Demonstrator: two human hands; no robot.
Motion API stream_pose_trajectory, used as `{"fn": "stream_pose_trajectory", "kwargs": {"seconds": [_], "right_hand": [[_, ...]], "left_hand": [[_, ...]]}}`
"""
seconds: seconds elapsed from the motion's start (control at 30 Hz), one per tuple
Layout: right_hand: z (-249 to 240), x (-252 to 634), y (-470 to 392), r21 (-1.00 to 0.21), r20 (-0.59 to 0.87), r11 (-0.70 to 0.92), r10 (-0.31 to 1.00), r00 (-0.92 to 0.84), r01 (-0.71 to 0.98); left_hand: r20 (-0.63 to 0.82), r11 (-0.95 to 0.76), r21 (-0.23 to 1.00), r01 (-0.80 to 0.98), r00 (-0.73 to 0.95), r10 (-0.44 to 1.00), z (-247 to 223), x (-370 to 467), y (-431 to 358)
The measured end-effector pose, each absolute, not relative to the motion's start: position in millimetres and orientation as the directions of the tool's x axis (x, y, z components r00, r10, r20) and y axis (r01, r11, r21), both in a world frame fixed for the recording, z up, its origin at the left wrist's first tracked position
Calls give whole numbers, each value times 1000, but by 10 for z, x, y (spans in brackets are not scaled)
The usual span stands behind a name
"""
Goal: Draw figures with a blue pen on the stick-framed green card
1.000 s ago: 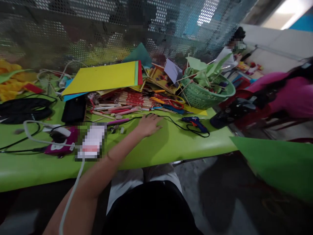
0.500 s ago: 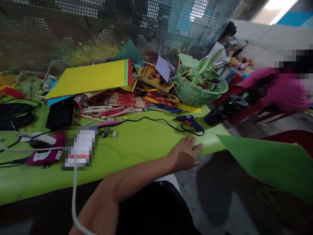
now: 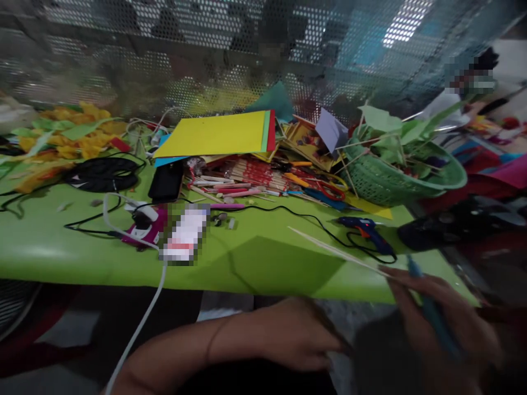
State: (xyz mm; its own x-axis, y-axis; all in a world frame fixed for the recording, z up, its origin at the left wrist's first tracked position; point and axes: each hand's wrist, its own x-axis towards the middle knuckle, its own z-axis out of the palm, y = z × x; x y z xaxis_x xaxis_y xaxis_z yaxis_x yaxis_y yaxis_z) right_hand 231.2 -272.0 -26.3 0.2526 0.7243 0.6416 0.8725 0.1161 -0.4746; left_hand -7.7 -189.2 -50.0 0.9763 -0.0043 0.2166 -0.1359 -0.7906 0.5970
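Observation:
My right hand [image 3: 448,312] is closed at the table's front right edge. From its fingertips a pair of thin, pale sticks [image 3: 329,248] points left over the table. A slim blue tool [image 3: 436,323], pen-like in shape, also lies in this hand; blur hides its exact kind. My left hand [image 3: 298,334] hangs just in front of the table edge, palm down, its fingers loosely bent and partly apart, pointing right. I see nothing in it. A blue glue gun [image 3: 364,227] with a lit red light rests on the table beyond my right hand.
The green-covered table [image 3: 263,263] bears a phone [image 3: 187,236], a purple power strip [image 3: 142,227], coloured sheets [image 3: 214,134], wrapped sticks [image 3: 255,173], orange scissors [image 3: 329,189] and a green basket [image 3: 382,175]. A white cable [image 3: 140,323] hangs over the front edge. A dark object [image 3: 448,222] stands right.
My view has turned left. My left hand has drawn back from the tabletop to below its edge. My right hand has come into view with the sticks; the green sheet at right has left view.

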Motion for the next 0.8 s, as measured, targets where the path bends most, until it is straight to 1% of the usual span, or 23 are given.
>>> {"fn": "stream_pose_trajectory", "kwargs": {"seconds": [0.03,0.07,0.1,0.13,0.17,0.23,0.33,0.4,0.5,0.7,0.8], "right_hand": [[-346,2259,-2569,-378,697,196,703,139,905],[-436,2207,-2426,-295,723,313,690,-4,903],[-531,2160,-2297,-224,744,417,657,-122,881],[-627,2121,-2189,-173,737,475,643,-207,863],[-720,2092,-2106,-149,706,516,653,-274,844],[-879,2060,-2024,-186,644,545,696,-317,818],[-1001,2070,-2066,-256,582,531,752,-310,808],[-1005,2102,-2142,-297,523,511,794,-310,807],[-939,2164,-2239,-383,444,453,854,-269,805],[-814,2218,-2208,-553,454,261,891,24,791],[-843,2225,-2119,-600,443,217,891,94,770]], "left_hand": [[213,-782,616,-95,976,49,-477,-307,-1828],[209,-778,626,-46,972,110,-446,-526,-1780],[196,-770,637,32,960,202,-413,-728,-1746],[176,-742,660,117,936,304,-382,-911,-1721],[156,-697,689,201,897,413,-356,-1071,-1701],[179,-637,707,306,794,581,-337,-1317,-1664],[217,-596,691,408,670,710,-401,-1506,-1578],[241,-606,652,456,633,736,-485,-1532,-1498],[255,-651,576,494,648,717,-616,-1475,-1376],[202,-714,456,532,719,665,-839,-1285,-1238],[174,-721,430,544,733,657,-919,-1228,-1231]]}}
